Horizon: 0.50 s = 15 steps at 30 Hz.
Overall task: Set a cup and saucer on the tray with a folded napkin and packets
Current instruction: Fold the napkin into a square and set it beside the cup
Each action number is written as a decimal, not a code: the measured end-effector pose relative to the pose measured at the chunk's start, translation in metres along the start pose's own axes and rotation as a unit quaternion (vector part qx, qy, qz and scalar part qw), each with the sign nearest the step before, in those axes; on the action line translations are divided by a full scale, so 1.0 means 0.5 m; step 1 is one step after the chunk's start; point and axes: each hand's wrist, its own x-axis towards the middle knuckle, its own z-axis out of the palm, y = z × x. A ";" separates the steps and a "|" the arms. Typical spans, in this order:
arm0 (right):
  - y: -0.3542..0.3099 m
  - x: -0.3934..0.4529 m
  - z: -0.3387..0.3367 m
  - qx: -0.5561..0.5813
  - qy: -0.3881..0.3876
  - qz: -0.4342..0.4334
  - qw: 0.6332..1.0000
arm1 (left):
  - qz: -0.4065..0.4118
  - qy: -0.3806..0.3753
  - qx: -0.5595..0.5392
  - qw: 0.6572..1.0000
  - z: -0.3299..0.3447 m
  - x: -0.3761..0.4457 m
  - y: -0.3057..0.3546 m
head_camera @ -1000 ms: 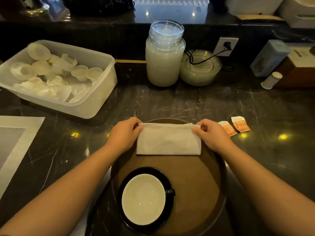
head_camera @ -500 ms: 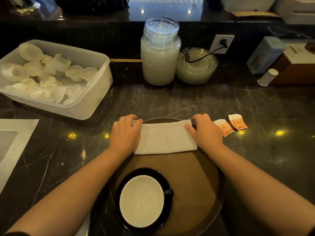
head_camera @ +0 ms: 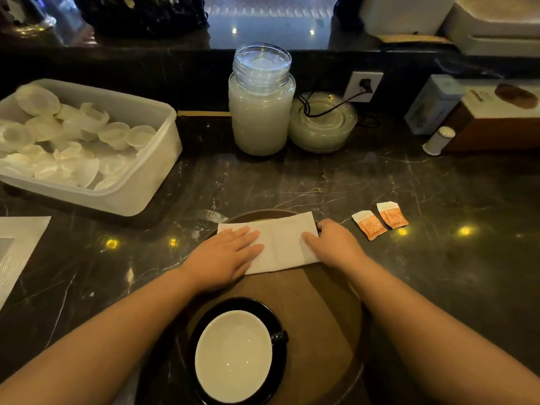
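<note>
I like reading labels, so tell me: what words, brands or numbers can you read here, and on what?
Nothing can be read for certain.
Brown and white box: dark print on top, too blurred to read.
Two orange packets: faint print, too small.
Pale blue tin: marks on its side, unreadable.
Napkin, cup, jar: no text visible.

Bare forearms and two bare hands

Both arms are uncovered from the bottom edge of the view up to the wrists, with no sleeve or cuff showing behind either hand. The left hand point(head_camera: 225, 255) wears no ring, glove or watch, and its four fingers point(head_camera: 248, 238) are plain with short nails. The right hand point(head_camera: 336, 247) is likewise unadorned, with nothing around the wrist just behind it. No bracelet, bandage or marking shows on either forearm.
</note>
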 end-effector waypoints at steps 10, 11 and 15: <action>-0.021 0.004 -0.007 0.153 -0.057 0.015 0.986 | -0.016 -0.001 -0.021 1.000 0.002 -0.005 0.007; -0.024 0.002 -0.004 0.135 -0.046 0.004 0.990 | -0.018 -0.003 -0.024 1.000 0.003 -0.005 0.007; -0.027 0.000 0.003 0.200 -0.053 0.042 0.977 | -0.021 -0.008 -0.027 0.999 0.004 -0.004 0.005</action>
